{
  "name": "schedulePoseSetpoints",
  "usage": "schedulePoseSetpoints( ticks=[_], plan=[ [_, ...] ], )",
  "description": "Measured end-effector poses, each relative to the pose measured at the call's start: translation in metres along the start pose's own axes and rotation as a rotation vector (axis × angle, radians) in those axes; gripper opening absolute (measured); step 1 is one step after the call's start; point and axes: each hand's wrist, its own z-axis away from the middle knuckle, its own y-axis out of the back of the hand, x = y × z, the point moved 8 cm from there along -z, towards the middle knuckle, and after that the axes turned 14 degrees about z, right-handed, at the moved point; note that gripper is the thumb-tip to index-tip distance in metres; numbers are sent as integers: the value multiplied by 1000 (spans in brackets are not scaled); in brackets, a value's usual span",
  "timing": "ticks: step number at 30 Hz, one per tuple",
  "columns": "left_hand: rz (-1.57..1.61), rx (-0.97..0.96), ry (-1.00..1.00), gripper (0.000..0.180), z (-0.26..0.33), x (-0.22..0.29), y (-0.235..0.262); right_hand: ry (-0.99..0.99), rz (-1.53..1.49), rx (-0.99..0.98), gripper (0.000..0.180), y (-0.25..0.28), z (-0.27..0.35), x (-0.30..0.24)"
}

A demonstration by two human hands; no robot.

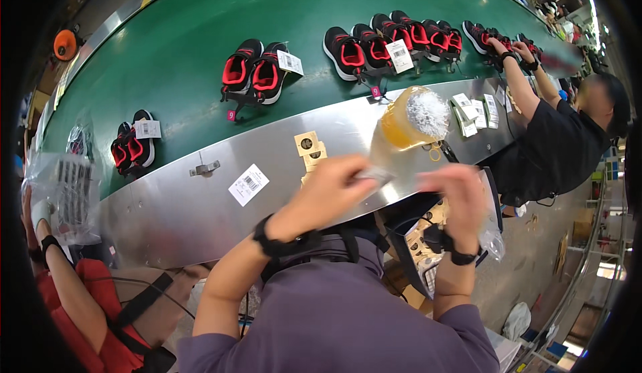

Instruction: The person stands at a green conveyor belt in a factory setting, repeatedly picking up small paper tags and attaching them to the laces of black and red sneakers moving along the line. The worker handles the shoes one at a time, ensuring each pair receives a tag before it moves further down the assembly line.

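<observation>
Over the steel ledge, my left hand pinches a small, flat, greyish-white piece, too blurred to name. My right hand is raised to the right of it, apart from the piece, its fingers smeared by motion. Beside my left hand lie cream square cards with dark round marks, partly hidden by it. Beyond my hands is a yellowish clear tub with white bits at its top. A white printed label lies to the left.
Black-and-red shoes with tags stand in pairs along the green belt. Stacks of tags and yellow bands lie right of the tub. Below my right hand is an open box with cards. Co-workers flank me; one handles shoes.
</observation>
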Motion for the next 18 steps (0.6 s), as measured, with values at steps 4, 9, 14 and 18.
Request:
schedulePoseSetpoints(
  ticks=[4, 9, 14, 18],
  plan=[
    [515, 516, 26, 21, 63, -67, 85, -17, 154, -480, 10, -121, -15, 47],
    [966, 699, 50, 25, 98, -113, 105, 190, 724, -441, 26, -190, -55, 54],
    [919, 675, 30, 24, 96, -120, 102, 212, 821, -559, 37, -210, -76, 77],
    [889, 682, 59, 22, 90, -118, 101, 26, 754, -637, 29, -203, -95, 85]
  ],
)
